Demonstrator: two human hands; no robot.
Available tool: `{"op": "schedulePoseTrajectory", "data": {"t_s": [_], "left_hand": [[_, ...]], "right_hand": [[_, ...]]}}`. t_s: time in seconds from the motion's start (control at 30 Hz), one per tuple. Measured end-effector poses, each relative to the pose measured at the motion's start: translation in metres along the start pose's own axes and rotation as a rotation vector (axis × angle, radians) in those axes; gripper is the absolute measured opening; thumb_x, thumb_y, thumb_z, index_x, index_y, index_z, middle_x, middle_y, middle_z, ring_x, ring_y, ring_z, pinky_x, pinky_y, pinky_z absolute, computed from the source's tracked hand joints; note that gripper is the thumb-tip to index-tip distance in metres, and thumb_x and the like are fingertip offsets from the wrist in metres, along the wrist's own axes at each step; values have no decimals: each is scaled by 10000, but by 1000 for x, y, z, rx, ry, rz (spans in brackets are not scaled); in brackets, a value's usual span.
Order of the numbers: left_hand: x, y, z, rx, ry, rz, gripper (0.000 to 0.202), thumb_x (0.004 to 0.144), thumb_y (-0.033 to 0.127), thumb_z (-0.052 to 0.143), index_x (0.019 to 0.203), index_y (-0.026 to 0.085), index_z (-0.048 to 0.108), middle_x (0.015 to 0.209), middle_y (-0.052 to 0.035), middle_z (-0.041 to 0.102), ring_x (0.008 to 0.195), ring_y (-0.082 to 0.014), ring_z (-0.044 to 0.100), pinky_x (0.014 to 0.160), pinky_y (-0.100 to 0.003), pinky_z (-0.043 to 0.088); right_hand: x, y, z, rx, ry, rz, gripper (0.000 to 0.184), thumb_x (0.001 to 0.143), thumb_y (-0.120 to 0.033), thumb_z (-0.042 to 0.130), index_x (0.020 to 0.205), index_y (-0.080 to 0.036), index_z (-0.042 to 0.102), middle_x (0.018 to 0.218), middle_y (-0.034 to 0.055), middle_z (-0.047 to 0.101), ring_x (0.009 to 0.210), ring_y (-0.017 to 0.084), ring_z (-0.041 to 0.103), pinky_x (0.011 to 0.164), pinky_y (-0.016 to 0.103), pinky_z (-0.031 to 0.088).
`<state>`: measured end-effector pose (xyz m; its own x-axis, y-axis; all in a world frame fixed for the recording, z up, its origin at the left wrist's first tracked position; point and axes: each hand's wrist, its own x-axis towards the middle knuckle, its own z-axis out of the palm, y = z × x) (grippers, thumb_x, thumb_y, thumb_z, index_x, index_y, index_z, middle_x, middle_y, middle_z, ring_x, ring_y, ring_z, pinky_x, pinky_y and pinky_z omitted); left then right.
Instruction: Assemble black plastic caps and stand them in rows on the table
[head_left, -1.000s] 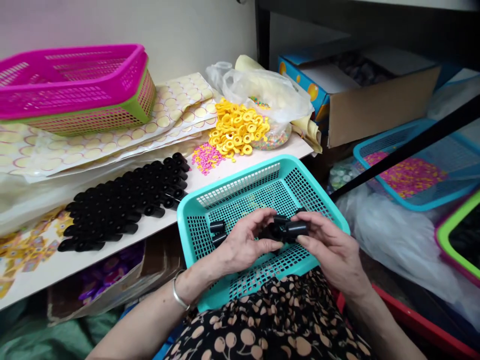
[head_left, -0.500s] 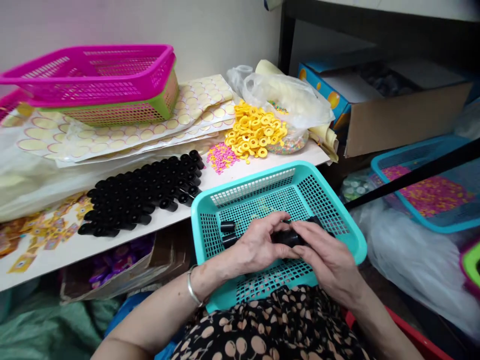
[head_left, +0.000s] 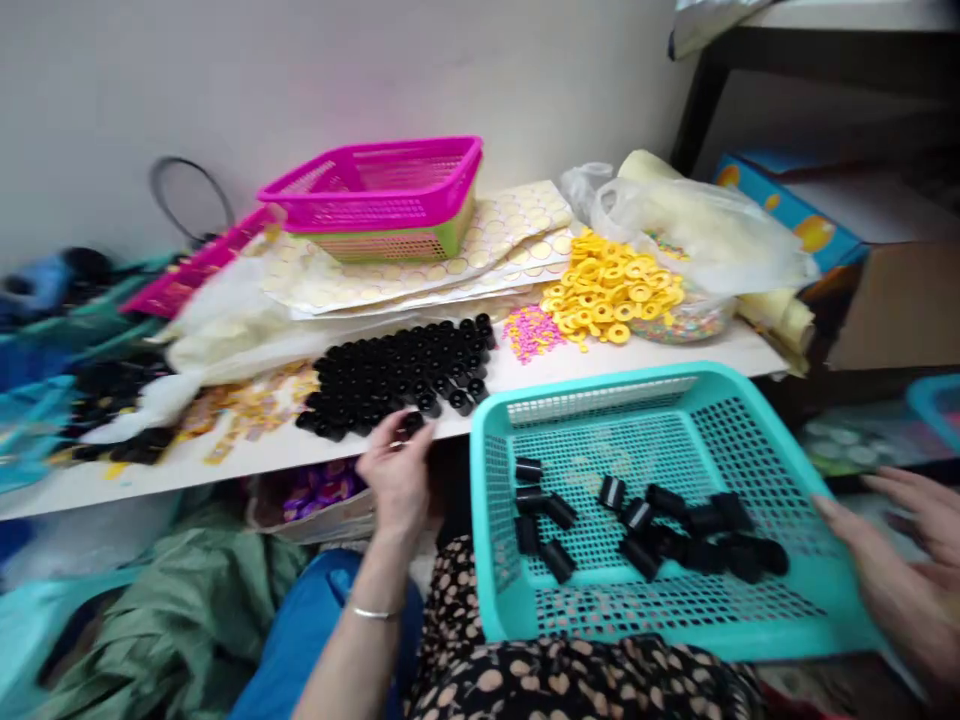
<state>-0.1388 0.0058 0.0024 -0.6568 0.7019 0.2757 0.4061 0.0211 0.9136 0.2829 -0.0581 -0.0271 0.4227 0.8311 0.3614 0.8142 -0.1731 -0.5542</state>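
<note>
My left hand (head_left: 396, 465) pinches a black plastic cylinder (head_left: 413, 422) at the front edge of the close-set block of standing black cylinders (head_left: 401, 370) on the white table. Over my lap, a turquoise mesh basket (head_left: 750, 640) holds several more loose black cylinders (head_left: 637, 515), most lying on their sides. My right hand (head_left: 900, 570), a little blurred, is beside the basket's right rim with its fingers apart. Whether its thumb touches the rim I cannot tell.
Yellow rings (head_left: 615, 290) and small pink pieces (head_left: 532, 333) are heaped on the table (head_left: 525, 385). Behind are stacked pink and green baskets (head_left: 382, 200) on sticker sheets (head_left: 517, 220). Small gold packets (head_left: 262, 405) lie leftward; a cardboard box (head_left: 892, 305) stands right.
My hands have parted from together over the basket. The left has gone to the cylinder block with a black cylinder; the right has moved out past the rim. The view has swung left.
</note>
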Motion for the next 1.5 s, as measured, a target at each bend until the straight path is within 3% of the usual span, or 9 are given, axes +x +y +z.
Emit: {"op": "schedulePoseTrajectory", "data": {"t_s": [0.03, 0.13, 0.33, 0.47, 0.6, 0.7, 0.8, 1.0, 1.5], "left_hand": [[11, -18, -2, 18, 111, -21, 441, 591, 354, 752, 961, 131, 663, 712, 17, 573, 599, -95, 491, 575, -232, 417], [31, -57, 0, 95, 161, -23, 506, 533, 373, 776, 958, 119, 672, 616, 60, 481, 545, -73, 411, 533, -215, 353], [32, -63, 8, 263, 116, 54, 465, 625, 368, 710, 1023, 135, 650, 686, 44, 504, 588, -95, 478, 633, -245, 440], [22, -62, 9, 279, 140, 197, 425, 723, 326, 656, 1099, 139, 590, 969, -45, 575, 577, -74, 508, 634, -255, 486], [4, -62, 9, 284, 167, 294, 443, 797, 325, 615, 1189, 156, 498, 1174, -137, 523, 577, -70, 525, 536, -235, 497], [-4, -60, 14, 371, 103, 351, 597, 789, 352, 641, 1294, 160, 388, 1234, -191, 492, 660, -125, 588, 583, -279, 540], [-4, -57, 21, 526, 7, 369, 760, 777, 365, 652, 1384, 147, 250, 1336, -253, 411, 997, -288, 616, 734, -373, 564], [1, -55, 34, 639, -88, 395, 848, 797, 263, 593, 1443, 102, 68, 1394, -299, 326, 1291, -392, 398, 923, -469, 501], [29, -71, 66, 508, -21, 483, 730, 828, 357, 575, 1390, 26, 248, 1359, -326, 334, 1267, -406, 411, 929, -485, 482]], "right_hand": [[0, 1, -5, -9, -14, -3, 458, 786, -579, 549, 1058, -217, 618, 1109, 188, 613, 987, 344, 594, 665, 451, 494], [-9, -6, -13, 54, -108, 5, 411, 807, -564, 522, 971, -198, 613, 962, 127, 624, 826, 283, 596, 644, 411, 468], [-15, -52, 6, 269, -292, -157, 288, 820, -458, 570, 983, -222, 601, 1021, 78, 602, 831, 239, 583, 750, 400, 459], [0, -129, 35, 426, -411, -496, 184, 862, -313, 561, 1019, -219, 582, 1114, 103, 578, 1026, 261, 546, 906, 447, 431], [19, -229, 77, 377, -532, -764, 120, 883, -207, 489, 981, -178, 551, 1047, 130, 593, 1008, 262, 548, 855, 429, 460], [29, -289, 113, 126, -749, -645, 134, 839, -225, 545, 956, -162, 527, 1025, 138, 593, 960, 260, 573, 813, 400, 465], [35, -321, 146, -7, -838, -530, 365, 713, -326, 698, 967, -140, 512, 999, 150, 608, 918, 278, 603, 740, 377, 480], [42, -339, 178, -110, -931, -406, 677, 419, -300, 855, 970, -100, 516, 968, 193, 642, 877, 319, 632, 693, 374, 495], [69, -330, 188, 11, -929, -338, 647, 535, -306, 801, 1068, -94, 503, 961, 129, 638, 849, 265, 612, 689, 353, 487]]}}
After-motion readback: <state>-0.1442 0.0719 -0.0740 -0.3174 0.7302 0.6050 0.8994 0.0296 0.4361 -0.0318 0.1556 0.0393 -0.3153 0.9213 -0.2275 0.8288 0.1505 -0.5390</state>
